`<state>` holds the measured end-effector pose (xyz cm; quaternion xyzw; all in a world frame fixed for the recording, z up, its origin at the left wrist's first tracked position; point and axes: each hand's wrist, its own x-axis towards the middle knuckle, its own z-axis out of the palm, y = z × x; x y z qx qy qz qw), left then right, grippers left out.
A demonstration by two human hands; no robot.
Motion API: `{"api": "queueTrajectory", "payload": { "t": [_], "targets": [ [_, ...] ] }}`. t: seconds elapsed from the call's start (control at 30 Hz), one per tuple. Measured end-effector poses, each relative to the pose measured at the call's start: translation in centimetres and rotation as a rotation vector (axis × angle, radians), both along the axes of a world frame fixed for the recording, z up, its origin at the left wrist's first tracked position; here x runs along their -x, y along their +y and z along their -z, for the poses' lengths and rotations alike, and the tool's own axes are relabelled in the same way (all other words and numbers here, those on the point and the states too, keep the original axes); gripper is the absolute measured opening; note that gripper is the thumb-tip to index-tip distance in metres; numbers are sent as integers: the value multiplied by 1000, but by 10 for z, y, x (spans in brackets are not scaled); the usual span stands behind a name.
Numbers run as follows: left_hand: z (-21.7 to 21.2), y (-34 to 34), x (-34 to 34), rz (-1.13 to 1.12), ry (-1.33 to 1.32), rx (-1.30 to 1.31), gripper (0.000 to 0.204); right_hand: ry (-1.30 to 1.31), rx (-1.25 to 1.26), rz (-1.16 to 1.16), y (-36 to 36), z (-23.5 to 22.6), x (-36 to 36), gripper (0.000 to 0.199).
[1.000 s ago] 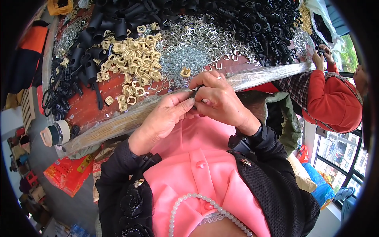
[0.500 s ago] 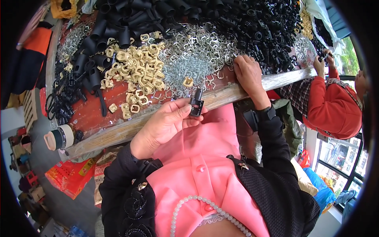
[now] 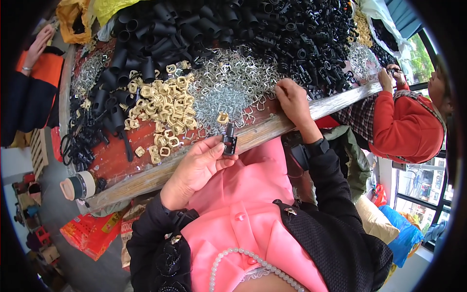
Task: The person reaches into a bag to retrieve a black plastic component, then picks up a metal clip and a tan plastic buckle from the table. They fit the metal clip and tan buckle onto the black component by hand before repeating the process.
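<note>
One small black clip (image 3: 229,140) stands upright, pinched in the left hand (image 3: 197,168), while the right hand (image 3: 292,100) has stayed on the silver pile (image 3: 228,90), fingertips curled into it.

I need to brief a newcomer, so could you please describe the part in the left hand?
On the red worktable, follow its pale wooden front edge to the left hand. Its fingertips pinch a small black plastic clip, upright and alone, apart from the heaped loose pieces.
</note>
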<state>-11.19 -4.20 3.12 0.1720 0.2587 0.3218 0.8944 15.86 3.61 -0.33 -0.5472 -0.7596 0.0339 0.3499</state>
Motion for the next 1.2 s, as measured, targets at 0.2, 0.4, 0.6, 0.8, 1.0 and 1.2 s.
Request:
{"api": "queueTrajectory", "payload": {
  "t": [0.2, 0.4, 0.6, 0.8, 1.0, 1.2],
  "targets": [
    [0, 4, -2, -74, -1, -43, 27, 992, 674, -10, -23, -26, 15, 13],
    [-5, 7, -12, -132, 1, -94, 25, 1429, 962, -243, -50, -34, 50, 11],
    [-5, 7, -16, -230, -14, -216, 28, 1342, 996, -279, -64, -28, 76, 13],
    [0, 6, -16, -278, -25, -219, 28, 1105, 882, -345, -69, -29, 78, 16],
    [2, 5, -14, -281, -39, -210, 28, 1051, 942, -372, -70, -31, 75, 15],
    [4, 5, -13, -265, -63, -182, 25, 1003, 911, -365, -71, -29, 78, 13]
  ]
}}
